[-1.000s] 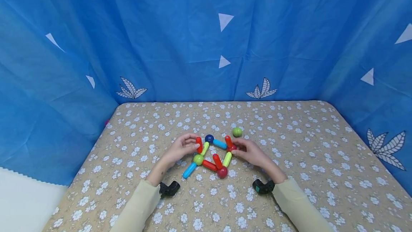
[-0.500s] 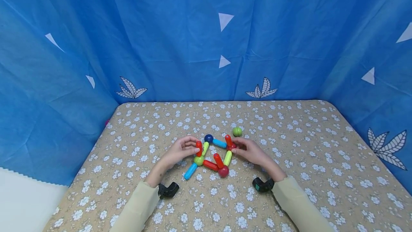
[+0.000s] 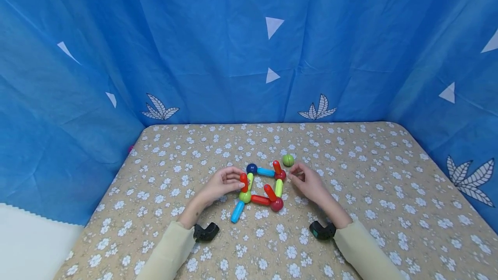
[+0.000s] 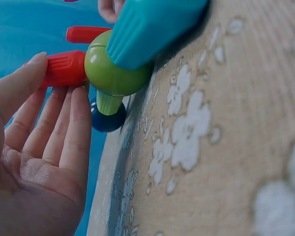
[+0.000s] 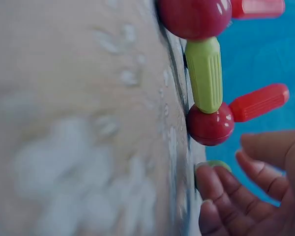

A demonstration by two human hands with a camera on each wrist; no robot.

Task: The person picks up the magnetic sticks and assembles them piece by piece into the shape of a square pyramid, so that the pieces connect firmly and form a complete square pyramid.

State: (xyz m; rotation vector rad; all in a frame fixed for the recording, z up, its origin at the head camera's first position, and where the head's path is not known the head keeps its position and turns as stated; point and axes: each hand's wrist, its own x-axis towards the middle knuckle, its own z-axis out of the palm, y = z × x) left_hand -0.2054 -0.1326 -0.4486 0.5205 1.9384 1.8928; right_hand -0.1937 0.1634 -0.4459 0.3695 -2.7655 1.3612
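Observation:
My left hand (image 3: 219,185) pinches a red magnetic rod (image 4: 66,68) between thumb and fingertips. The rod stands on a green ball (image 4: 110,69), and a blue rod (image 3: 237,211) sticks out from that ball toward me. A four-sided frame of rods and balls lies on the cloth. Its corners are the green ball, a navy ball (image 3: 251,168), a far red ball (image 3: 281,175) and a near red ball (image 3: 277,204). Red rods rise from both red balls. Beside the far red ball, my right hand (image 3: 309,182) holds nothing, its fingers loosely bent and apart from the frame.
A loose green ball (image 3: 288,160) rests just behind the far red ball, close to my right fingers. Flowered cloth (image 3: 350,154) covers the table. A blue curtain (image 3: 233,46) hangs along the back and sides.
The right hand has let go of the far red ball and drawn off to the right. The frame has turned slightly, its near side shifting right, with the left hand still holding its red rod.

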